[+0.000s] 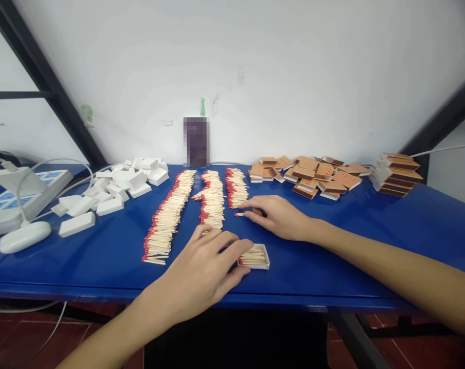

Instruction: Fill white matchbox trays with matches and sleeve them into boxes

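Observation:
A white matchbox tray [267,259], part-filled with red-tipped matchsticks, lies on the blue table near its front edge. The thumb and index finger of my left hand [207,261] grip its left end, while the other fingers reach over the near end of the middle row of matches [212,197]. Thumb and forefinger of my right hand [280,218] are pinched on a single match [239,214], its red head pointing left. Just beyond that match ends the short right-hand row of matches [237,188]. A longer row of matches [165,220] runs on the left.
White empty trays [119,184] are heaped at the left, beside a power strip [28,197] and a white charger [24,237] with cables. Brown matchbox sleeves [312,174] lie piled at the back right, with a stack of matchboxes [396,174] farther right. A blurred dark rectangle [196,142] stands against the wall.

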A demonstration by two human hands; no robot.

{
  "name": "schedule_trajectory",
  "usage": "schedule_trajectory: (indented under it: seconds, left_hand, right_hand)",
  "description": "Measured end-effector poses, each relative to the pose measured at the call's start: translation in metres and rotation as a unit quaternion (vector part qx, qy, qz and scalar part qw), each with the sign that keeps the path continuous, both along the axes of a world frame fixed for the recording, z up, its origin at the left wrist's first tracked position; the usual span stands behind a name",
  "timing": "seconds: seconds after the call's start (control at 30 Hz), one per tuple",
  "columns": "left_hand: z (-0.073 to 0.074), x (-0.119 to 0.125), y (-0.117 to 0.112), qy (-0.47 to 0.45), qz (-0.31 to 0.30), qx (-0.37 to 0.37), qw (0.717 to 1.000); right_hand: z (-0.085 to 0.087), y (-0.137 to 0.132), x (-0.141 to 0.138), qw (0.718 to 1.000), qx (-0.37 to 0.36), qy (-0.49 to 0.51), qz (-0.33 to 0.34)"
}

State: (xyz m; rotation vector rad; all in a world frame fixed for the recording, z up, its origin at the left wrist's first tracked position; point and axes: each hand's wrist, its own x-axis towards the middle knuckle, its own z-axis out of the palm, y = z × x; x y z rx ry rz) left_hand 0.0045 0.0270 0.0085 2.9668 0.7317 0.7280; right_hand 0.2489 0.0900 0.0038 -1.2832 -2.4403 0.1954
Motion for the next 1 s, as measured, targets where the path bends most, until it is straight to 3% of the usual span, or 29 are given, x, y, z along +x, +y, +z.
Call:
schedule_trajectory:
  seconds: [1.0]
  left_hand:
    - [0.0011, -0.0003, 0.0001, 0.016, -0.001, -0.022, 1.000]
  right_hand:
    - [0.0005, -0.0014, -0.0008, 1.000, -0.003, -0.014, 0.004]
